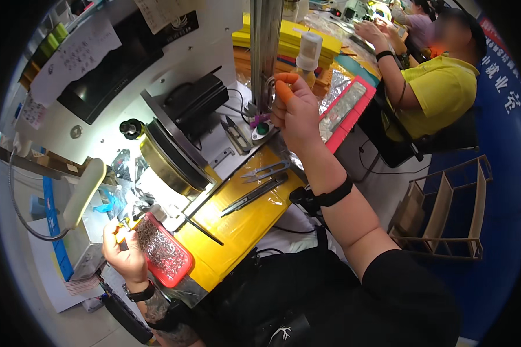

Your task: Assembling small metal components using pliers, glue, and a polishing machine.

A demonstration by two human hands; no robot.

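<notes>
My left hand [124,257] is raised beside a red tray [185,263] of many small metal pieces. Its thumb and fingers, with yellow coverings at the tips, pinch a tiny item too small to name. My right hand [298,113] reaches up to a vertical metal post [265,52], its fingers curled on a thin metal loop [269,87] at the post's side. An orange covering sits on one of its digits. Between the hands stands a machine with a round brass-coloured drum [165,165], brightly lit at its lower left.
On the yellow work mat [214,217] lie thread snips [269,171] and a dark slim cutter [255,195]. A green push button [263,128] sits near the post. A white-capped bottle [308,55] stands behind my right hand. A co-worker in a yellow shirt [440,95] sits at right, near a brown rack [440,214].
</notes>
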